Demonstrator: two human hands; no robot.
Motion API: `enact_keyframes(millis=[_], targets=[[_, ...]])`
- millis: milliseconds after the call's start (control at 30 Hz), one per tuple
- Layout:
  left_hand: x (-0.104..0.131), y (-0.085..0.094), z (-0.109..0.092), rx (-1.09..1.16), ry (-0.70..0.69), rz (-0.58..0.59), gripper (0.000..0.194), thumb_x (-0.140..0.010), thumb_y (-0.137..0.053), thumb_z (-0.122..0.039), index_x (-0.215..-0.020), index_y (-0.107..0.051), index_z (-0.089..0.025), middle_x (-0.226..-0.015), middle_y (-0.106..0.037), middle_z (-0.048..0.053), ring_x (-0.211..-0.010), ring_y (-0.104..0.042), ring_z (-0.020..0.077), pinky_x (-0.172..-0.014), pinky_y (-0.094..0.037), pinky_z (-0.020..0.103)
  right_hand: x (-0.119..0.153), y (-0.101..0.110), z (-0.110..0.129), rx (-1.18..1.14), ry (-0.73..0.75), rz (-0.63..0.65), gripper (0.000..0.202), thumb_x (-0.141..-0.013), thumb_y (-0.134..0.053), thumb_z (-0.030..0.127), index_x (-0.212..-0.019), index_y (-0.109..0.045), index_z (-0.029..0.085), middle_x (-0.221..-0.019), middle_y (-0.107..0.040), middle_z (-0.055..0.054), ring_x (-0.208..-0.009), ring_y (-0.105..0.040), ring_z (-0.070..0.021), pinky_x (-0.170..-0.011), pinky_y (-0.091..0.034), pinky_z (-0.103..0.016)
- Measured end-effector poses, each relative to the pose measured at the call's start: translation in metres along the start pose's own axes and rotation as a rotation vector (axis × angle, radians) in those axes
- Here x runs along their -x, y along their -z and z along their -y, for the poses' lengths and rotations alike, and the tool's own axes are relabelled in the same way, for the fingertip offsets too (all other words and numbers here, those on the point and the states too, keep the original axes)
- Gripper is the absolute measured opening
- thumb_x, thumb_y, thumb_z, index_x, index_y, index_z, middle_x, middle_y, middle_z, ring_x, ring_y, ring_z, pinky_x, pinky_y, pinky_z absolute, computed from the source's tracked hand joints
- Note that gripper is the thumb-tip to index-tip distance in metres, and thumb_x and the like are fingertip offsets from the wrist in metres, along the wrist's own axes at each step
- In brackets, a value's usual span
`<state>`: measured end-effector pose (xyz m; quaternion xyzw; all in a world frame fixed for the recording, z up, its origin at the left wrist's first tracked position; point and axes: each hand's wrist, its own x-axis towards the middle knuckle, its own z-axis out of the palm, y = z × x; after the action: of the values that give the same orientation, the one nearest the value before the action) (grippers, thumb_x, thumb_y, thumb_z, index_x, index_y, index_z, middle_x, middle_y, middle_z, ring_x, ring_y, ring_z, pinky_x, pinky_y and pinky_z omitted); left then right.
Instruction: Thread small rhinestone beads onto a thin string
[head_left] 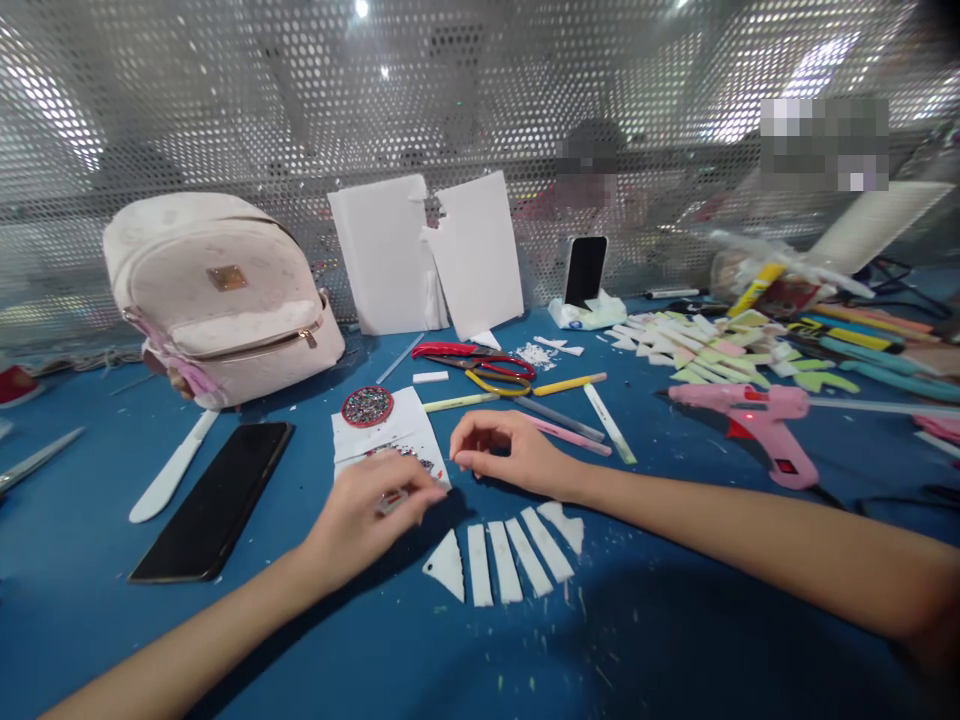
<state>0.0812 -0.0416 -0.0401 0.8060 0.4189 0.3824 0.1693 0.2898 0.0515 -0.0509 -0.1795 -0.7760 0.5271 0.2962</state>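
Note:
My left hand point(379, 500) hovers over the near part of a white paper sheet point(412, 412), its fingers bent and drawn together. A clear bit shows between thumb and fingers; whether it is gripped is unclear. Facing it, my right hand point(506, 450) rests on the table with fingers curled and thumb and fingertips close; anything in the pinch is too small to make out. Small dark glittery pieces point(409, 455) lie on the paper beside a round red-rimmed dish point(367, 406) filled with similar bits. Below the hands, a white triangular piece point(448, 567), several white strips point(504, 562) and a tail-shaped piece point(564, 527) lie in a row.
Leftward are a black phone point(214, 500), a white plastic knife point(176, 468) and a backpack point(225, 290). Red-handled scissors point(454, 350) and pens lie behind my hands. A pink glue gun point(750, 405) and a pile of cut strips point(697, 340) occupy the right. White boards point(480, 255) lean against perforated metal.

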Motion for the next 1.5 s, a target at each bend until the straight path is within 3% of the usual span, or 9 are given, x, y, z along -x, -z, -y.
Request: enact_keyframes(millis=[67, 167, 300, 433, 1000, 1267, 1500], targets=[[-0.008, 0.015, 0.009, -0.009, 0.105, -0.009, 0.024, -0.099, -0.051, -0.024, -0.078, -0.062, -0.020, -0.067, -0.065, -0.003, -0.062, -0.060, 0.0106, -0.062, -0.045, 0.021, 0.000, 0.000, 0.000, 0.010, -0.004, 0.001, 0.011, -0.089, -0.066, 0.027, -0.089, -0.066, 0.015, -0.079, -0.063, -0.001, -0.064, -0.058, -0.0093, -0.059, -0.045, -0.023], [-0.017, 0.037, 0.035, -0.103, 0.229, -0.067, 0.016, -0.098, -0.051, -0.031, -0.100, -0.064, -0.021, -0.091, -0.070, 0.001, -0.082, -0.065, 0.0161, -0.077, -0.050, 0.027, 0.000, 0.000, 0.000, 0.018, -0.005, 0.006, 0.011, -0.089, -0.064, 0.027, -0.090, -0.065, 0.016, -0.080, -0.063, -0.001, -0.065, -0.058, -0.0096, -0.060, -0.045, -0.023], [-0.015, 0.059, 0.082, -0.438, 0.262, -0.074, 0.016, -0.093, -0.052, -0.028, -0.098, -0.065, -0.021, -0.102, -0.070, 0.006, -0.094, -0.065, 0.0229, -0.087, -0.048, 0.035, 0.001, 0.000, -0.001, 0.015, -0.009, 0.013, 0.011, -0.089, -0.063, 0.027, -0.090, -0.063, 0.016, -0.080, -0.063, -0.001, -0.066, -0.058, -0.0101, -0.061, -0.046, -0.024], [-0.009, 0.069, 0.110, -0.525, 0.290, -0.027, 0.017, -0.090, -0.051, -0.026, -0.094, -0.067, -0.022, -0.102, -0.071, 0.006, -0.093, -0.066, 0.0241, -0.084, -0.050, 0.036, 0.001, 0.000, 0.000, 0.018, -0.019, 0.018, 0.011, -0.089, -0.063, 0.028, -0.089, -0.063, 0.016, -0.080, -0.063, -0.001, -0.066, -0.058, -0.0106, -0.061, -0.045, -0.025], [-0.016, 0.065, 0.107, -0.599, 0.326, 0.068, 0.017, -0.088, -0.051, -0.025, -0.090, -0.067, -0.021, -0.097, -0.071, 0.005, -0.077, -0.066, 0.0218, -0.071, -0.047, 0.032, 0.000, -0.001, 0.003, 0.045, -0.025, 0.014, 0.010, -0.088, -0.063, 0.026, -0.087, -0.062, 0.016, -0.078, -0.062, 0.000, -0.066, -0.057, -0.0104, -0.061, -0.043, -0.025], [-0.014, 0.066, 0.109, -0.595, 0.288, 0.035, 0.015, -0.087, -0.050, -0.023, -0.089, -0.066, -0.021, -0.099, -0.070, 0.006, -0.084, -0.065, 0.0236, -0.077, -0.049, 0.035, 0.001, -0.001, 0.002, 0.042, -0.015, 0.008, 0.012, -0.088, -0.063, 0.027, -0.087, -0.062, 0.016, -0.078, -0.062, 0.000, -0.065, -0.057, -0.0106, -0.060, -0.043, -0.025], [-0.014, 0.068, 0.109, -0.601, 0.201, 0.019, 0.035, -0.081, -0.038, -0.004, -0.086, -0.069, -0.021, -0.100, -0.069, 0.006, -0.095, -0.061, 0.0244, -0.089, -0.045, 0.040, 0.002, 0.000, 0.000, 0.043, -0.002, 0.016, 0.012, -0.090, -0.062, 0.029, -0.088, -0.061, 0.016, -0.078, -0.062, 0.000, -0.065, -0.058, -0.0104, -0.060, -0.044, -0.025]])
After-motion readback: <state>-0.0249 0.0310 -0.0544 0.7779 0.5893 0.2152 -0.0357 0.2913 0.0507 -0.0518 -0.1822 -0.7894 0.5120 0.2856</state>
